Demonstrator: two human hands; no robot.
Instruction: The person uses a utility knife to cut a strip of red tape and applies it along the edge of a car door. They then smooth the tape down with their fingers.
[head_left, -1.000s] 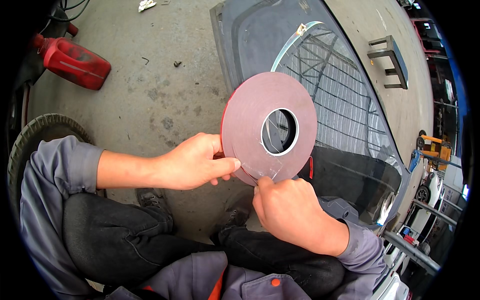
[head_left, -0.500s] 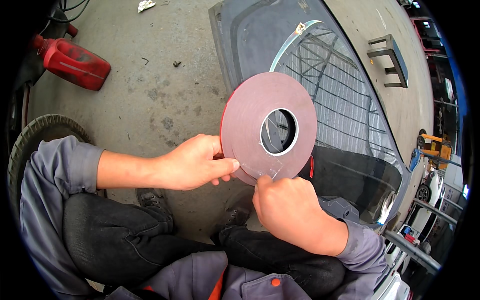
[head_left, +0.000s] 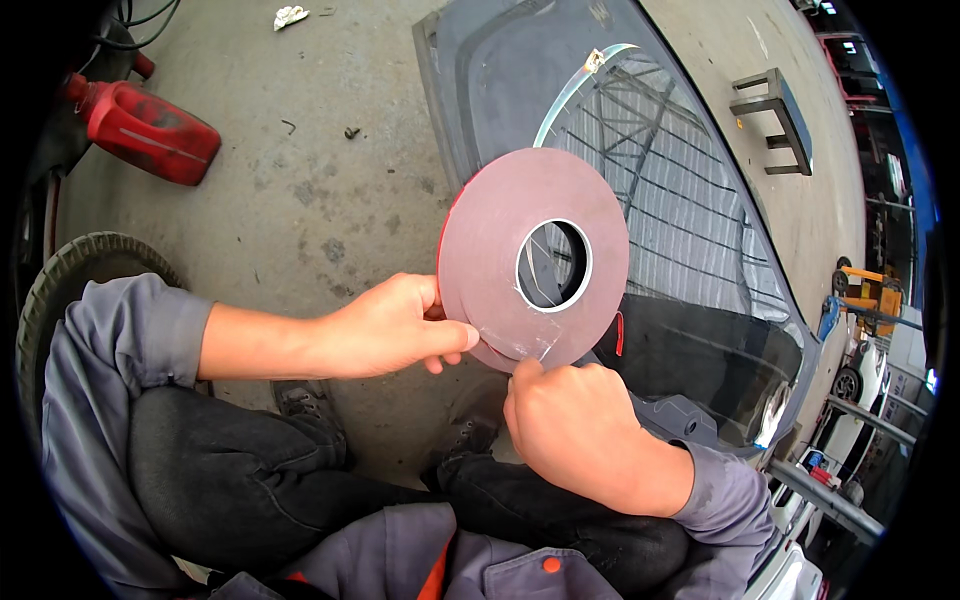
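A large roll of double-sided tape (head_left: 580, 190), brownish pink with a red edge, stands tilted in front of me. My left hand (head_left: 405, 325) pinches its lower left rim, thumb on the near face. At the bottom rim, my right hand (head_left: 570, 415) is closed with thumb and forefinger together on the tape. A thin strip seems to come away from the roll between both hands; its end is hidden in the right fingers. Behind the roll lies a dark grey vehicle panel with a window (head_left: 665, 150), which the roll partly covers.
A red jug (head_left: 155, 135) stands on the concrete floor at the far left, above a tyre (head_left: 95, 255). Beyond the panel is a small dark stool (head_left: 780, 115). A crumpled white scrap (head_left: 291, 17) lies at the top. Vehicles and equipment line the right edge.
The roll and both hands have shifted very slightly, the roll a little left and down. Both hands keep the same grip.
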